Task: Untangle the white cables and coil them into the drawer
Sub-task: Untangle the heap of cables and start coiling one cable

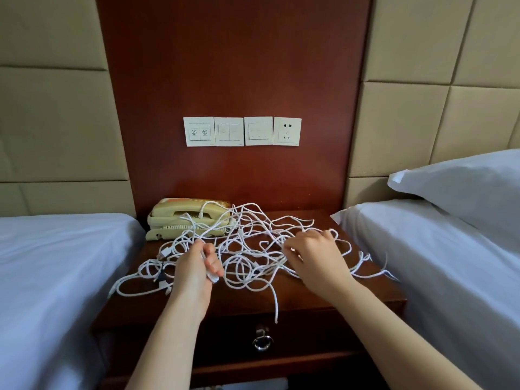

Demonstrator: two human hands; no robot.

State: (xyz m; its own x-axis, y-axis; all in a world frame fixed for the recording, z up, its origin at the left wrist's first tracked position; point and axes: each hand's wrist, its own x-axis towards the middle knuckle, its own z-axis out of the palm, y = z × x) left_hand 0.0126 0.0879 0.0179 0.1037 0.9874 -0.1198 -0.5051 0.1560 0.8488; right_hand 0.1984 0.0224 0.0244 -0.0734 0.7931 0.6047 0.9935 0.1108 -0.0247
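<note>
A tangle of white cables (247, 260) sprawls over the top of a dark wooden nightstand (244, 301), with some loops lying on a telephone. My left hand (197, 266) grips a bunch of cable strands at the left of the tangle, fingers curled round them. My right hand (315, 260) is at the right side, its fingertips pinching strands near the middle of the pile. One cable end hangs over the front edge, above the drawer (225, 342). The drawer is closed and has a metal ring pull (262, 340).
A beige telephone (183, 220) stands at the back left of the nightstand. Beds with white sheets flank it left (56, 271) and right (450, 263), with a pillow (467, 190) on the right one. A row of wall switches and a socket (242, 131) sits above.
</note>
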